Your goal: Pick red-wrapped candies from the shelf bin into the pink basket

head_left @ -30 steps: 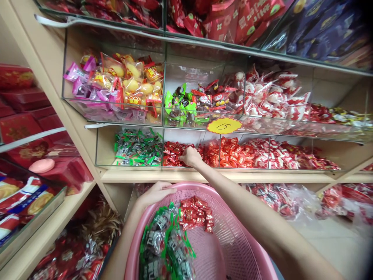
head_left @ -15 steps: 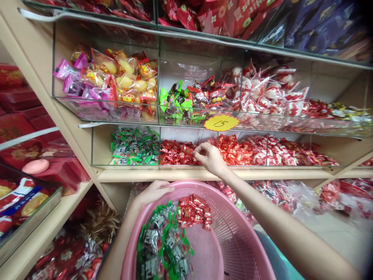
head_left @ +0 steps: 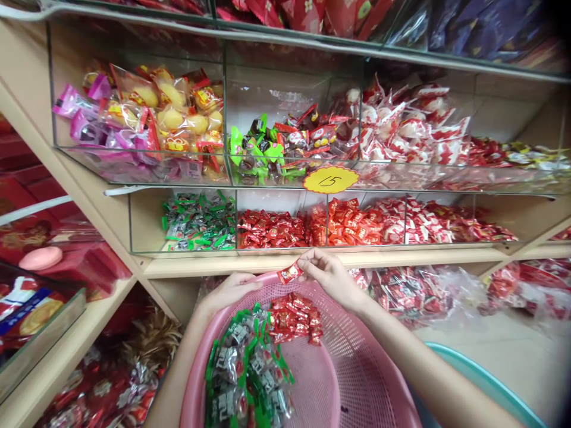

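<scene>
— There's the candy (head_left: 289,273), pinched between thumb and fingers of your right hand (head_left: 333,278), by the basket's (head_left: 366,348) far rim!
— And your left hand (head_left: 234,289), left of that pinch, clasps the same rim!
— Nearer you, red sweets (head_left: 297,319); nearer and leftward, green packets (head_left: 250,371)!
— Beyond your pinch, shelf sweets (head_left: 272,230); above those, a tag (head_left: 331,179): 15!

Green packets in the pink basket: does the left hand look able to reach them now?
Probably yes: nothing covers the green packets, but the left hand, at the rim of the pink basket, would likely have to let go first.
</scene>
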`<state>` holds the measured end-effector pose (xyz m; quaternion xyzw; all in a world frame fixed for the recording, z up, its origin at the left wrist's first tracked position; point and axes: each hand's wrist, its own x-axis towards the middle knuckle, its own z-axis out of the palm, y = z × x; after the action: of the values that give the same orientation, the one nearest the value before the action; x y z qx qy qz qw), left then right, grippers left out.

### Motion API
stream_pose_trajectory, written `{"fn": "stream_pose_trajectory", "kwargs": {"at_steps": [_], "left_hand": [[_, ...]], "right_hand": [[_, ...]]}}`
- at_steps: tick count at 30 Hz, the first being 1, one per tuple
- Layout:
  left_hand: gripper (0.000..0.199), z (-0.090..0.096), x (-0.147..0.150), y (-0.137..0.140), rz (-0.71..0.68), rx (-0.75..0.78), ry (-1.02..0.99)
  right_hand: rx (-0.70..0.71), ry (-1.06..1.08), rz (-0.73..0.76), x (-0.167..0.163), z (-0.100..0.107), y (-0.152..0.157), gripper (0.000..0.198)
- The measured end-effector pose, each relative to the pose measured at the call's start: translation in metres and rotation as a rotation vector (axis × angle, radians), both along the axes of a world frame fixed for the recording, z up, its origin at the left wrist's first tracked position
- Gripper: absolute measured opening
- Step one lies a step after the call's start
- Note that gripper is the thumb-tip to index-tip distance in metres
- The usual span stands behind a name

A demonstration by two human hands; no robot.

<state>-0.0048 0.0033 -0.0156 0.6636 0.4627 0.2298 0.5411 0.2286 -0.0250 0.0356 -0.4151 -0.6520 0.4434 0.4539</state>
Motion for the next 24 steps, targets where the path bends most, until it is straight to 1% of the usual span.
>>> {"fn": "stream_pose_trajectory", "kwargs": {"at_steps": [5, 8, 11, 15, 19, 21, 24], "left_hand": [[0.039, 0.002, 0.0, -0.001, -0.021, -0.008, -0.007], [0.038, 0.002, -0.001, -0.001, -0.033, 0.004, -0.021], [0.036, 0.001, -0.001, -0.001, -0.036, 0.037, -0.037], [0.037, 0.0, 0.0, -0.001, -0.021, 0.006, -0.056], [0.035, 0.003, 0.0, -0.002, -0.023, -0.014, -0.047], [0.035, 0.004, 0.001, -0.002, -0.019, 0.004, -0.044], [0.034, 0.006, 0.001, -0.002, -0.017, 0.015, -0.045]], "right_hand": [[-0.082, -0.003, 0.046, 0.0, -0.008, 0.0, 0.023], [-0.137, 0.022, 0.048, 0.001, -0.016, 0.003, 0.026], [-0.153, -0.051, 0.051, 0.001, -0.027, 0.007, 0.026], [-0.052, -0.273, 0.06, -0.003, -0.047, 0.014, 0.021], [-0.015, -0.37, 0.025, -0.012, -0.063, 0.021, 0.013], [0.048, -0.456, 0.003, -0.015, -0.067, 0.022, 0.009], [0.188, -0.637, -0.043, -0.018, -0.065, 0.018, 0.008]]}}
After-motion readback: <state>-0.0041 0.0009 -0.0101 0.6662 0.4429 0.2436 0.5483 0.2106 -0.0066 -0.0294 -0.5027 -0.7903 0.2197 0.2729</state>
